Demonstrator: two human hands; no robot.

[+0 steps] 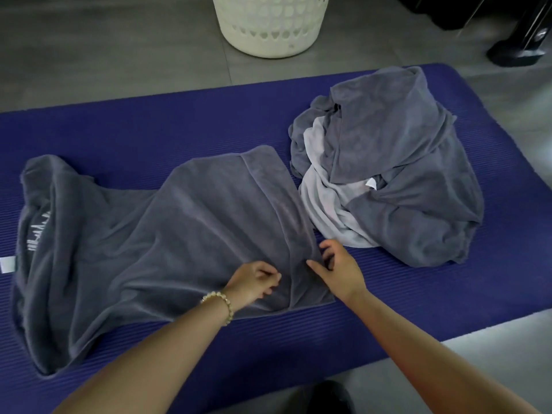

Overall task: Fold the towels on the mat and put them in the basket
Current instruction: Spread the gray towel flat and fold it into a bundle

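A large grey towel [179,228] lies spread and rumpled across the blue mat [149,124], its left end bunched up. My left hand [254,282], with a bead bracelet at the wrist, pinches the towel's cloth near its right end. My right hand [337,270] grips the same towel's right edge with curled fingers. A heap of grey and pale towels [397,174] sits on the mat's right part, just beyond my right hand. The white perforated basket [268,28] stands on the floor behind the mat.
Grey tiled floor [89,49] surrounds the mat. A black stand base [516,52] sits at the far right corner. A white label [8,264] shows at the towel's left end. A dark shape [328,395] lies at the bottom edge.
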